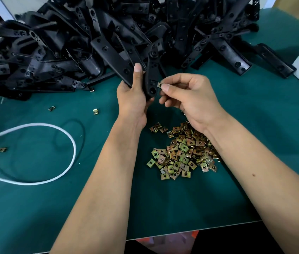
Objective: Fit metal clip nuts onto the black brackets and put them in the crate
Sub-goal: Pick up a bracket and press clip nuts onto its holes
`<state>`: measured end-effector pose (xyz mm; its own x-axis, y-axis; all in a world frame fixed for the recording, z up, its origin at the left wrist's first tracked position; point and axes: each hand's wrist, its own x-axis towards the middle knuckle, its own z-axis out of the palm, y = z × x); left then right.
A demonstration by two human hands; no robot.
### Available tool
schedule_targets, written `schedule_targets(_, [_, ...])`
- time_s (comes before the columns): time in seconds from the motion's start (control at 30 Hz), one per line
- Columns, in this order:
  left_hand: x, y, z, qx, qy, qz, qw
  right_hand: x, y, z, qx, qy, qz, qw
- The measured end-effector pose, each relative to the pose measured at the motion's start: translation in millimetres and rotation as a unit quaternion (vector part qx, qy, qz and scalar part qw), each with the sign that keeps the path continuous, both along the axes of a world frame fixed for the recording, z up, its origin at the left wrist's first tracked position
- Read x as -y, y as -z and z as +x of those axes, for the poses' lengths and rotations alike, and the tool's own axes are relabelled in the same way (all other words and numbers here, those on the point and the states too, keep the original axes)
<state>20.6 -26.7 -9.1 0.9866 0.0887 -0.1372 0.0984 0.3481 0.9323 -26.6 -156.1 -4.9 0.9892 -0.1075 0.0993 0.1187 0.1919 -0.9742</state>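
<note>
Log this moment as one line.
step: fitting | left hand: grips bracket | right hand: pinches clip nut at bracket edge | nut pile: on mat | crate: unseen

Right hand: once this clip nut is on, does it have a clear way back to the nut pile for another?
Probably yes. The right hand, pinching a clip nut at the bracket, is just beyond the nut pile; its own forearm crosses the pile, and nothing else lies between.

2 hands [132, 96], 1 white cable [71, 143], 4 stray clip nuts [95, 111].
</note>
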Motion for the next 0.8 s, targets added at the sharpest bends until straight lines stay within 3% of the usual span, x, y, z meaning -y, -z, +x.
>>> schedule_targets(0.8, [1.8, -0.2, -2.3, 0.016, 0.039, 0.015, 0.999, -2.5, -6.9, -7.8, -0.055, 0.011, 0.032, 0.998])
